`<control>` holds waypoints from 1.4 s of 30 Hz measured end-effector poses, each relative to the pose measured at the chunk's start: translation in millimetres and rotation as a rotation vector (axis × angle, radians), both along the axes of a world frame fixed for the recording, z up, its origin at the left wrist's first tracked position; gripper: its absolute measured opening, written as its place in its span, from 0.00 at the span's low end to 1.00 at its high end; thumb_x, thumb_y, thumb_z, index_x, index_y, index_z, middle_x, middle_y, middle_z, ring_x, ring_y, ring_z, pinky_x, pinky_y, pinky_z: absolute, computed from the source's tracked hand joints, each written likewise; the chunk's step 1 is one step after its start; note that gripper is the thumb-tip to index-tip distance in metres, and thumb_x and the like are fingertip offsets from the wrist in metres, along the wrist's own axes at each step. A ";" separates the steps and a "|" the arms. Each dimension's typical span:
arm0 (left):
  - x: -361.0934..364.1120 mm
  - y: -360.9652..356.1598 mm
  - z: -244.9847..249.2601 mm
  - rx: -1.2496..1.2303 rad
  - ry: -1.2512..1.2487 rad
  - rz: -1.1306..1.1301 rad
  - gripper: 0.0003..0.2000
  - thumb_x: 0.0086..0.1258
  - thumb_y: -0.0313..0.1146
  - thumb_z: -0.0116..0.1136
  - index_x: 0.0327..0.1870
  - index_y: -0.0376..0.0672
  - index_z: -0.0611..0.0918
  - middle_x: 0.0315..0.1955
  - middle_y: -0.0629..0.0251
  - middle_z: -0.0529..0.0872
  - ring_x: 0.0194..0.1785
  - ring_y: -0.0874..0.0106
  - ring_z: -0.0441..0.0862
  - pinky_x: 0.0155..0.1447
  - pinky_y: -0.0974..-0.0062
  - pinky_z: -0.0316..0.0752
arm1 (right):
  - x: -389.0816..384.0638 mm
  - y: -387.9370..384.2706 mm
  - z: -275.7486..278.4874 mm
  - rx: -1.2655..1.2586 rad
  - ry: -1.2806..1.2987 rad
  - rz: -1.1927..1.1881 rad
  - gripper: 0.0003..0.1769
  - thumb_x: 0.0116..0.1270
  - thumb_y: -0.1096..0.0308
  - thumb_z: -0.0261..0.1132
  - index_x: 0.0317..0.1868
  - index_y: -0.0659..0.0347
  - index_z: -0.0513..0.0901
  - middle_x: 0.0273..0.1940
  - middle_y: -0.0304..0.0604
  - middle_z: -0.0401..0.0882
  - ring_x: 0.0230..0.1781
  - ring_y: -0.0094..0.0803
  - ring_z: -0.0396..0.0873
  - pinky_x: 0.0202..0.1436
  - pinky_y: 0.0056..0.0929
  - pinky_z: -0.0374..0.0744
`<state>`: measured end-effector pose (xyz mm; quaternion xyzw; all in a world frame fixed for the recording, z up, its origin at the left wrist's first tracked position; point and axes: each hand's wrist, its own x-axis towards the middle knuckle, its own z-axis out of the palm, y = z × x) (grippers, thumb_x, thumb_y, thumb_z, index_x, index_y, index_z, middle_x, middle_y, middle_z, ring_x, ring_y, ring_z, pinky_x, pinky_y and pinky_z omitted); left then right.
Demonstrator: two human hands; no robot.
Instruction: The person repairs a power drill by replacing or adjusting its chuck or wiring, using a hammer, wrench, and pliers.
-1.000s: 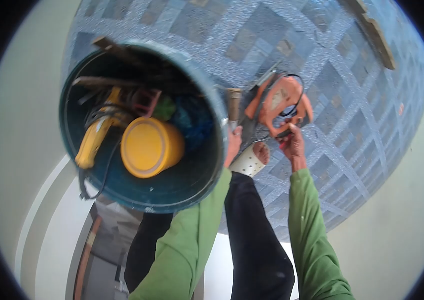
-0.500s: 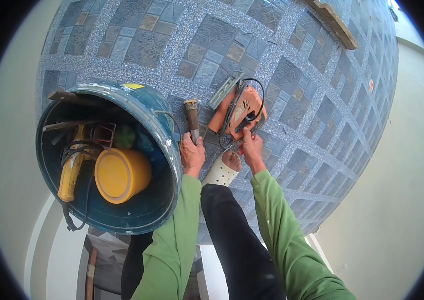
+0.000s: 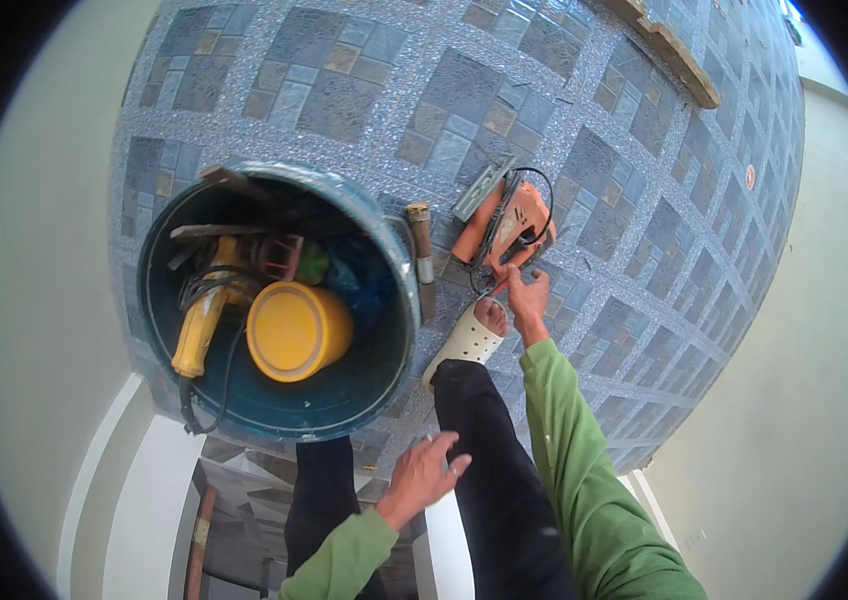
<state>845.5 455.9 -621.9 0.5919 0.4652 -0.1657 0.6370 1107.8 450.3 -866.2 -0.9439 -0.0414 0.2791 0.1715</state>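
Observation:
My left hand (image 3: 422, 478) is raised beside my dark trouser leg (image 3: 484, 430), its fingers spread and nothing in them. Under the front of an orange jigsaw (image 3: 514, 225), my right hand (image 3: 527, 296) pinches a thin red piece (image 3: 500, 287) between its fingertips. The jigsaw lies on its side on the tiled floor, its metal base plate turned up and left, its black cord looped around it. A wooden-handled chisel (image 3: 421, 238) lies between the jigsaw and a large dark green tub (image 3: 404, 350), its blade pointing toward me.
Inside the tilted tub are a yellow power tool (image 3: 202, 335) with a cord, a yellow container (image 3: 294, 330) and wood scraps. My foot in a white clog (image 3: 464, 338) stands just below the jigsaw. A wooden strip (image 3: 679, 60) lies at the back right.
My left hand has let go of the chisel and drawn back toward me. My right hand stays by the jigsaw. The whole view has shifted slightly.

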 end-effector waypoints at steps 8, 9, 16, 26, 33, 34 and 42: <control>-63.1 -2.9 37.4 -0.072 0.210 0.072 0.21 0.69 0.43 0.63 0.57 0.38 0.79 0.49 0.47 0.85 0.53 0.48 0.83 0.56 0.55 0.77 | -31.0 11.0 95.2 0.183 0.076 0.378 0.26 0.67 0.57 0.68 0.55 0.70 0.78 0.39 0.52 0.84 0.41 0.38 0.86 0.45 0.33 0.82; -66.3 -3.8 34.1 -0.062 0.220 0.098 0.21 0.69 0.43 0.63 0.57 0.38 0.79 0.49 0.47 0.85 0.53 0.48 0.83 0.56 0.55 0.77 | -38.3 13.5 110.1 0.270 0.117 0.259 0.20 0.69 0.60 0.67 0.51 0.69 0.79 0.37 0.48 0.83 0.36 0.33 0.85 0.39 0.29 0.82; -68.7 12.8 1.0 -0.125 0.074 0.289 0.21 0.68 0.44 0.64 0.53 0.37 0.80 0.41 0.49 0.88 0.48 0.49 0.85 0.52 0.55 0.77 | -128.8 110.6 276.7 0.676 0.128 0.226 0.08 0.73 0.68 0.64 0.39 0.64 0.78 0.28 0.33 0.76 0.25 0.16 0.72 0.29 0.16 0.73; -81.9 17.4 -3.0 0.030 0.036 0.420 0.19 0.68 0.45 0.64 0.48 0.38 0.81 0.33 0.53 0.88 0.41 0.52 0.86 0.46 0.55 0.79 | -284.0 261.0 257.9 0.252 0.854 0.378 0.29 0.72 0.52 0.61 0.49 0.78 0.77 0.35 0.56 0.82 0.27 0.38 0.86 0.29 0.29 0.85; -79.7 21.4 10.0 0.053 -0.008 0.414 0.18 0.67 0.44 0.63 0.48 0.38 0.80 0.32 0.49 0.87 0.41 0.48 0.85 0.47 0.52 0.79 | -307.9 247.4 228.8 0.143 1.033 -0.033 0.31 0.71 0.43 0.61 0.54 0.67 0.73 0.41 0.51 0.79 0.42 0.45 0.83 0.47 0.52 0.83; -80.4 21.3 9.4 0.048 -0.012 0.399 0.18 0.67 0.44 0.63 0.49 0.38 0.80 0.32 0.48 0.87 0.42 0.48 0.85 0.48 0.51 0.79 | -309.4 250.4 217.4 0.245 1.086 -0.161 0.28 0.71 0.44 0.61 0.52 0.63 0.73 0.40 0.48 0.78 0.39 0.43 0.82 0.46 0.50 0.82; -90.2 26.2 6.3 0.027 -0.044 0.557 0.16 0.67 0.45 0.64 0.42 0.40 0.82 0.30 0.49 0.87 0.41 0.49 0.86 0.46 0.53 0.79 | -302.8 244.6 221.1 0.348 1.116 -0.146 0.16 0.66 0.63 0.68 0.45 0.62 0.72 0.29 0.40 0.73 0.24 0.30 0.75 0.24 0.31 0.75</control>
